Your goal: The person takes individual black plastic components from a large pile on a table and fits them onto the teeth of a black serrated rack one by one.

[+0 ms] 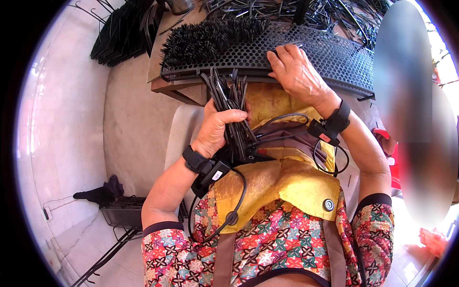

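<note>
My left hand [210, 129] is wrapped round a bundle of thin black strips [232, 107], held roughly upright in front of the yellow apron [256, 179]. The strips' upper ends fan out near the front edge of a black perforated metal tray [334, 60]. Over that tray's front edge is my right hand [297, 74], its fingers bent and drawn together. What its fingertips hold, if anything, is hidden. To the left of it, a dense row of short black pieces [210, 42] stands packed on the tray.
Loose black strips [330, 14] lie heaped behind the tray. Black pieces [119, 36] hang in bunches at the upper left. A wire basket [119, 217] stands at the lower left. Cables run from both wrist straps past the apron. A blurred area covers the right side.
</note>
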Motion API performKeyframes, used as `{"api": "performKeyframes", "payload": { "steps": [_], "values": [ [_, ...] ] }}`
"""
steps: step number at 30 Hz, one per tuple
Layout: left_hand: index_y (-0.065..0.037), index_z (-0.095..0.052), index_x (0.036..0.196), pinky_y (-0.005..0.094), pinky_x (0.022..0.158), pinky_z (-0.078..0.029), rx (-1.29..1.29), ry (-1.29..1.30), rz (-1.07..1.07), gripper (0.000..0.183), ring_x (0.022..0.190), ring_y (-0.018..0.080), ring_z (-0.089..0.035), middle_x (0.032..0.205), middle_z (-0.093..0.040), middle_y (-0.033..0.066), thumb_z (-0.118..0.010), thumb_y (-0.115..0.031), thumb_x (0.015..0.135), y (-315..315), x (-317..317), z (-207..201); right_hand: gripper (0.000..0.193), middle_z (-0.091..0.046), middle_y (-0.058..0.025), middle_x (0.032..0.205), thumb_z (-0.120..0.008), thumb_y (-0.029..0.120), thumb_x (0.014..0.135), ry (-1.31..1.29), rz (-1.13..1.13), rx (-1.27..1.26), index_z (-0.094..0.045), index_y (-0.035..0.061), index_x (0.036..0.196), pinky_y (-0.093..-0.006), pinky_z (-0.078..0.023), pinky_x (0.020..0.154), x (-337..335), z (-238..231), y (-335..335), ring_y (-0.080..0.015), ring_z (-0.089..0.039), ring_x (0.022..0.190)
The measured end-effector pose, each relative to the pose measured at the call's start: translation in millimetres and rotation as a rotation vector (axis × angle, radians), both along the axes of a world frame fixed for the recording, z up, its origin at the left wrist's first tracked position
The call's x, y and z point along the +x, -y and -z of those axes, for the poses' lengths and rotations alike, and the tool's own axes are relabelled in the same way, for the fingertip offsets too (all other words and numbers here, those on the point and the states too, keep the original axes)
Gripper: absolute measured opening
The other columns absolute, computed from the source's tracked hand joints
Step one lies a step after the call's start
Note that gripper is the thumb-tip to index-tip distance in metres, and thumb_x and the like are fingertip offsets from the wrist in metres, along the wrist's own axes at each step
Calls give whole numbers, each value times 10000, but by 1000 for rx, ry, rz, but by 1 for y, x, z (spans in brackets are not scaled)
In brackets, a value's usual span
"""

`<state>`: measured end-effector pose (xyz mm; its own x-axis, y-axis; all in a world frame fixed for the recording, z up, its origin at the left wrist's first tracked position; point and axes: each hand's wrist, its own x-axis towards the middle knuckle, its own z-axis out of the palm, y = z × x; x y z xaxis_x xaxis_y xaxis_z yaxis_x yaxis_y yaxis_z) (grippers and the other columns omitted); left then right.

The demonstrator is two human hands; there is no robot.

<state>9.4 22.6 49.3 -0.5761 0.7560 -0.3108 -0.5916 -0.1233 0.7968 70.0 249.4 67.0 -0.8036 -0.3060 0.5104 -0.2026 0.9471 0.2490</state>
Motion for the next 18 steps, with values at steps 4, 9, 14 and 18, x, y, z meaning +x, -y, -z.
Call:
{"api": "performKeyframes", "payload": {
  "steps": [4, 9, 14, 18],
  "values": [
    [11, -568, 958, 289, 643, -521, -40, -83, 19, 282, 688, 189, -606, 775, -613, 109, -604, -42, 683, 1, 1, 1, 355, -552, -141, 873, -541, 147, 717, -21, -67, 8, -563, -57, 1007, -352, -454, 731, 6, -1, 1, -268, -512, 820],
    [-13, -580, 914, 289, 658, -508, 3, -12, 25, 265, 693, 164, -612, 797, -630, 69, -647, 22, 660, 0, -1, 0, 331, -516, -112, 801, -544, 150, 690, -30, -170, 1, -566, -52, 952, -343, -440, 674, 10, -8, 3, -255, -495, 773],
    [-14, -560, 920, 291, 652, -501, 67, 39, 62, 266, 694, 163, -607, 808, -628, 84, -645, 47, 676, 2, -2, 2, 217, -589, -101, 829, -628, 26, 696, -161, -136, -354, -597, -8, 908, -354, -497, 628, 8, -31, 4, -278, -573, 759],
    [36, -602, 930, 294, 695, -512, 96, -32, 58, 244, 730, 183, -603, 811, -615, 103, -636, -23, 695, 2, -2, 10, 207, -680, -50, 820, -719, 41, 753, -205, -10, -1188, -651, 21, 948, -199, -496, 634, -11, -46, 15, -82, -628, 700]
  ]
}}
